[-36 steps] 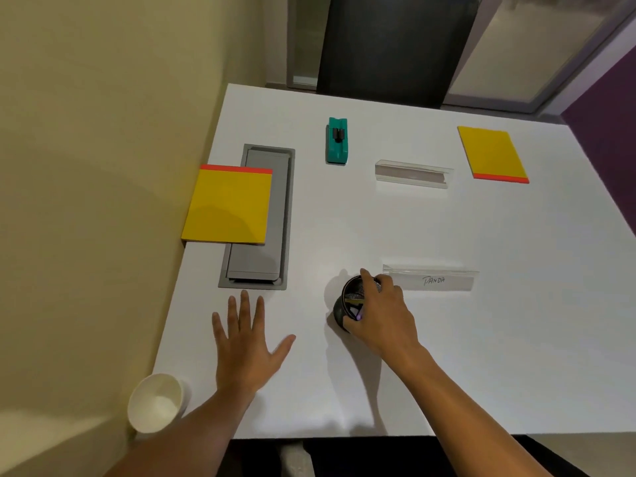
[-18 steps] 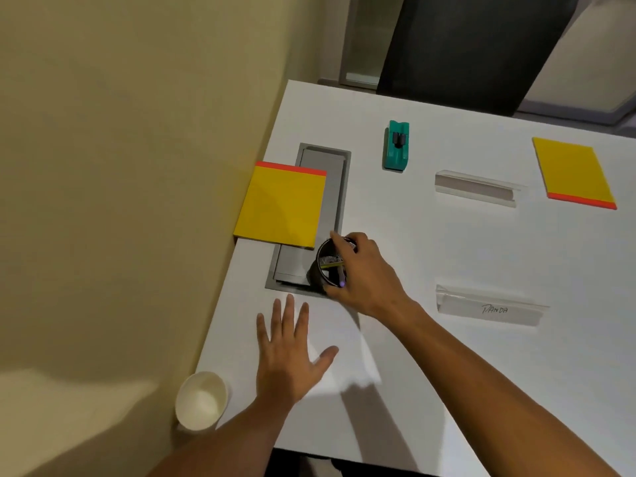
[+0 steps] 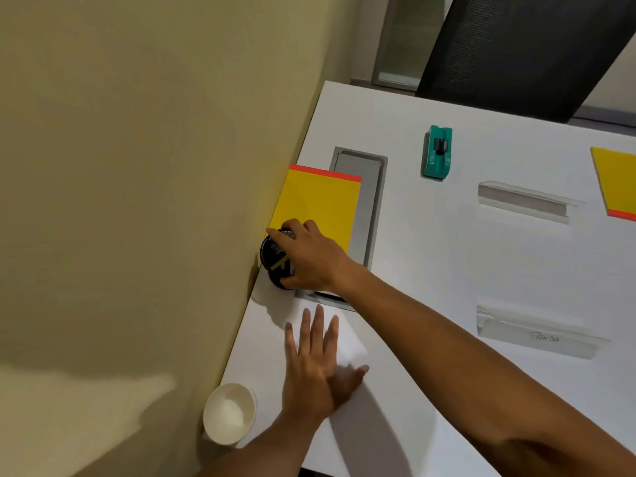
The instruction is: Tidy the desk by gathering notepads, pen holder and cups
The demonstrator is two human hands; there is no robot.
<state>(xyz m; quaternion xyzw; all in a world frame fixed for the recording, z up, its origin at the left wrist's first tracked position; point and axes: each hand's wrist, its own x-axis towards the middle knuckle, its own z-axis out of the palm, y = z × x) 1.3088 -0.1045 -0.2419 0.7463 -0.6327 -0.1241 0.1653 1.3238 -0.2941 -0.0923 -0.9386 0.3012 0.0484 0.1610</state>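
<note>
My right hand (image 3: 309, 256) grips the black mesh pen holder (image 3: 272, 256) by its rim, at the desk's left edge against the wall, just below a yellow notepad (image 3: 320, 204) with a red strip. Pens show inside the holder. Flat on the white desk (image 3: 447, 263) lies my left hand (image 3: 316, 366), fingers spread, holding nothing. A white paper cup (image 3: 229, 413) stands at the near left corner, beside my left wrist. A second yellow notepad (image 3: 617, 180) lies at the far right, cut off by the frame.
A grey cable hatch (image 3: 368, 208) is set into the desk beside the left notepad. A green stapler-like tool (image 3: 437, 153) lies further back. Two clear name-plate holders (image 3: 526, 201) (image 3: 537, 335) lie on the right half. A dark chair back (image 3: 526, 53) stands behind the desk.
My right hand has carried the pen holder left from mid-desk, across the cable hatch, to the wall edge below the notepad. The left hand stayed flat on the desk.
</note>
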